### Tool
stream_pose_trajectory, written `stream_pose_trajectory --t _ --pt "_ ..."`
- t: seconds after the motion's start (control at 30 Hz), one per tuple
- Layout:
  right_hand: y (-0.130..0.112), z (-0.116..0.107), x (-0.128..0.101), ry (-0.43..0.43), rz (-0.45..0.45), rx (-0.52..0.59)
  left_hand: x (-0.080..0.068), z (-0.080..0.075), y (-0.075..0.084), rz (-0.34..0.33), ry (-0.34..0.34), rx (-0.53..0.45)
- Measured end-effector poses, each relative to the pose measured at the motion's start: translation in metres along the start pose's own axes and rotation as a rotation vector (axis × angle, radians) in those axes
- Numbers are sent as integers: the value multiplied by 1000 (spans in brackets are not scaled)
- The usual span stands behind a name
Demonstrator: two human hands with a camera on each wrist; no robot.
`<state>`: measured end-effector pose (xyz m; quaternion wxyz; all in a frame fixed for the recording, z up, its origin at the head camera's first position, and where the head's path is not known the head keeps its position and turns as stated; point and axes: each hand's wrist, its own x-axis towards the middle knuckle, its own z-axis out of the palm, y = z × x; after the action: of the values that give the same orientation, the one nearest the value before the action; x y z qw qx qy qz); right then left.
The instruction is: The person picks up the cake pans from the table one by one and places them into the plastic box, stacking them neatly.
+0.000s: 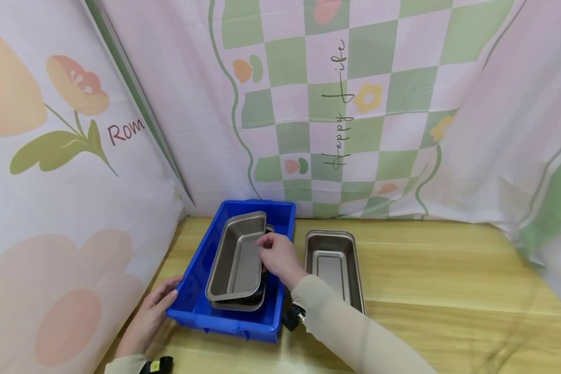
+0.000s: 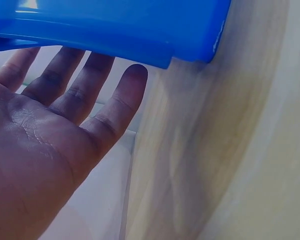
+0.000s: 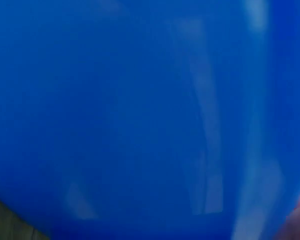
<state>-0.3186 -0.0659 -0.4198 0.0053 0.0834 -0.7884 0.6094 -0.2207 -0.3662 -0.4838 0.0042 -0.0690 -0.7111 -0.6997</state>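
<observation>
- Up top, from the head view, I see a blue bin (image 1: 194, 306) sitting on the wooden bench (image 1: 449, 291), close to the left edge.
- Inside the bin is a stack of metal pans. The top pan (image 1: 238, 254) is tilted, with its far end lifted higher than the pan under it (image 1: 243, 304).
- My right hand (image 1: 278, 254) reaches into the bin. Its grip is pinching the right rim of the top pan with curled fingers.
- My left hand (image 1: 151, 311) rests against the near left corner of the bin. Its grip is spread, with the fingers straight and flat on the blue wall.
- One more metal pan (image 1: 334, 267) sits flat on the bench, just beside the bin on its right. It is apart from both hands.
- Behind the bench hangs a cloth with green and pink squares (image 1: 355, 104), and a flower cloth (image 1: 51, 156) hangs on the left.
- Next, from the left wrist view, I see my left hand (image 2: 45, 145) with the palm showing and the fingers (image 2: 122, 102) straight and a bit apart.
- The fingertips go under the rim of the blue bin (image 2: 140, 30) at the top of the view. The wooden bench (image 2: 230, 160) fills the right side.
- Last, the right wrist view is almost all blue. It is the wall of the blue bin (image 3: 140, 110), very close and blurry.
- I cannot tell how the right grip is from this view. Only a tiny bit of skin shows at the bottom right corner.
</observation>
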Motion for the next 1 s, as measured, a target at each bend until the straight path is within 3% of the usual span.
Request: stream_pose_trajectory --t 0.27,0.53,0.7,0.87,1.0 --pt "-4 -1 -3 -83 -3 -133 0 1 2 -29 -4 0" --pt "-2 -5 -3 -118 34 -184 0 1 0 -18 2 4" --pt "0 -12 -6 -151 62 -119 -1 1 -1 -17 9 5" --pt "2 -28 -12 -241 73 40 -1 2 -1 -13 15 30" --pt "7 -46 -15 -249 110 139 -1 2 -1 2 5 37"
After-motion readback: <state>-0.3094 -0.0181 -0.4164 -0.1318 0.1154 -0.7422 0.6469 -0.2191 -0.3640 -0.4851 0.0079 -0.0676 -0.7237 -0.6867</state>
